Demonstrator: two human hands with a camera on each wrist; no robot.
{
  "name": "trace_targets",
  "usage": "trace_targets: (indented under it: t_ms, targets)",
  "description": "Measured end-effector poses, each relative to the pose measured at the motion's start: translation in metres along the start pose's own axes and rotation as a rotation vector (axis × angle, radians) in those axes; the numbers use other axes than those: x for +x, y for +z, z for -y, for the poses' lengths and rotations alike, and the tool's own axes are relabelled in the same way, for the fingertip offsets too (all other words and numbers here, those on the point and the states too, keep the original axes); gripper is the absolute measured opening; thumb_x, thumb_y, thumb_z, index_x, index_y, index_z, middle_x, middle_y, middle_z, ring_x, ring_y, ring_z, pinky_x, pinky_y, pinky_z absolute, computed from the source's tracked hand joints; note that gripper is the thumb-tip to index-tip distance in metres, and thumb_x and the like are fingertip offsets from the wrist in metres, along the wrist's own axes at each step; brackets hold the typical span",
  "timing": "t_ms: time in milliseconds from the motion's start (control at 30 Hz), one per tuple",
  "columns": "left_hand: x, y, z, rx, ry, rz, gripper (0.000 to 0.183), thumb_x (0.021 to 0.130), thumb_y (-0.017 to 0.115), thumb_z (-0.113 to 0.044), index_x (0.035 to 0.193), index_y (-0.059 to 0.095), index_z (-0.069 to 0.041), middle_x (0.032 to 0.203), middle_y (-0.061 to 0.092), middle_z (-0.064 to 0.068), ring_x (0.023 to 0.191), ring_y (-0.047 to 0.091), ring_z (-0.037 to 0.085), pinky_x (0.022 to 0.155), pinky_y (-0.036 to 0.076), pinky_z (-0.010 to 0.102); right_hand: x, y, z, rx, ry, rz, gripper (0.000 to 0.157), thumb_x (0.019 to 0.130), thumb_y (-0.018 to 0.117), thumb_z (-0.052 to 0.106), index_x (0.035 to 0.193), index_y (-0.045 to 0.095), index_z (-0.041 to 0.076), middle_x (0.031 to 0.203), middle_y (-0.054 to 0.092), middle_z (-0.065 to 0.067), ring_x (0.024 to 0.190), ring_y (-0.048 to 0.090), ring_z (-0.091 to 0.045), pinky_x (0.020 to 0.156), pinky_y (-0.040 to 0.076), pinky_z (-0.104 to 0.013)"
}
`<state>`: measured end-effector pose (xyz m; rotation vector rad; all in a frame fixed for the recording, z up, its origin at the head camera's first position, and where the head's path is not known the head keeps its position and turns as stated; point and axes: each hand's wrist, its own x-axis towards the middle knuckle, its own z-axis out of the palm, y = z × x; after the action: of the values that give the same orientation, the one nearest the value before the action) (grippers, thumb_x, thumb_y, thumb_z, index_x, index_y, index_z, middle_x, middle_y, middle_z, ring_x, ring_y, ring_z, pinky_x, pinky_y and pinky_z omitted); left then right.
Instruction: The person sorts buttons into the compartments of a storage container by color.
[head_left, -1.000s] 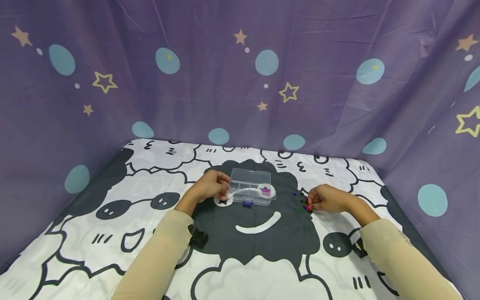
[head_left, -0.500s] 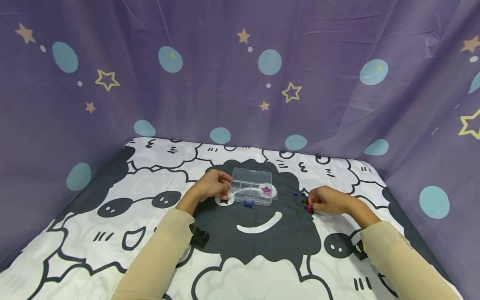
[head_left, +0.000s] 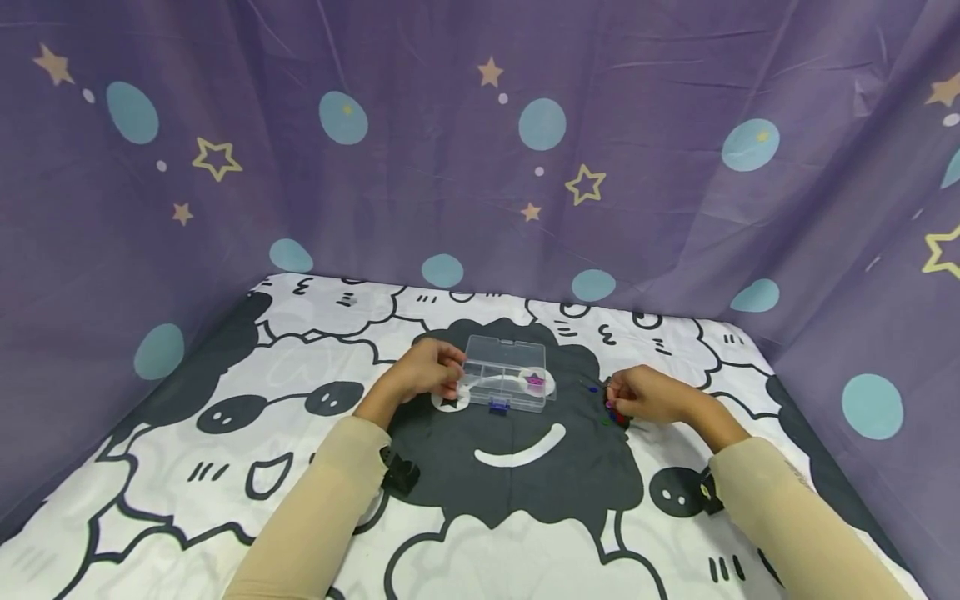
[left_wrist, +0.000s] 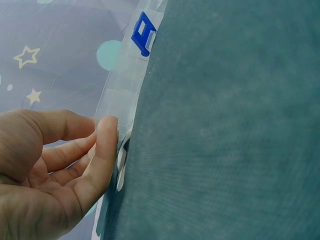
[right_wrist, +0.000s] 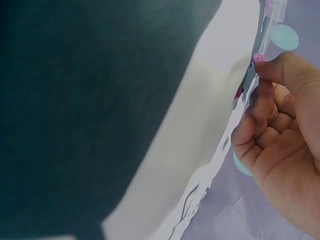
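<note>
The left hand (head_left: 426,372) grips the left side of a clear plastic compartment box (head_left: 504,354), whose lid stands raised at the back. In the left wrist view its thumb and fingers pinch the box's edge, and a blue latch (left_wrist: 144,34) shows on the front. Small pink pieces (head_left: 535,381) lie in a right compartment. The right hand (head_left: 654,395) pinches a small pink button (right_wrist: 258,58) between thumb and fingertip, just above a pile of small coloured pieces (head_left: 619,417), mostly hidden by the hand.
A blue piece (head_left: 593,389) and a green piece (head_left: 605,422) lie loose beside the pile. The cloth (head_left: 525,492) carries a cartoon sheep print. Behind it hangs a purple curtain (head_left: 420,192) with stars and dots.
The right hand has risen slightly and shifted left, now with the pink button at its fingertips. The left hand keeps its grip on the box.
</note>
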<state>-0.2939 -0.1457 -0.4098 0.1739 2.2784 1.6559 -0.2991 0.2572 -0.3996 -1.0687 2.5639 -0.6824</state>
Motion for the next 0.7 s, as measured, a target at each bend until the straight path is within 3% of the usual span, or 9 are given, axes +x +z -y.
trace_targets:
  t_ms: [200,700]
  targets:
    - [-0.001,0.000,-0.001,0.004,-0.007,-0.008,0.030,0.099,0.056,0.007,0.129,0.060,0.009,0.102,0.062,0.019,0.069,0.065,0.021,0.065,0.065,0.034,0.011,0.002,0.003,-0.010,-0.005,-0.008,0.012,0.094,0.062,-0.001,0.087,0.063,0.008,0.066,0.059,0.008,0.056,0.052,-0.003,0.053,0.044,-0.020]
    - [0.000,0.000,0.000,0.010,-0.009,-0.014,0.031,0.099,0.056,0.007,0.129,0.060,0.010,0.103,0.062,0.020,0.068,0.064,0.020,0.064,0.065,0.034,0.037,0.007,0.014,-0.095,-0.067,-0.111,0.014,0.094,0.062,0.002,0.086,0.062,0.013,0.062,0.045,0.012,0.052,0.042,-0.002,0.051,0.035,-0.021]
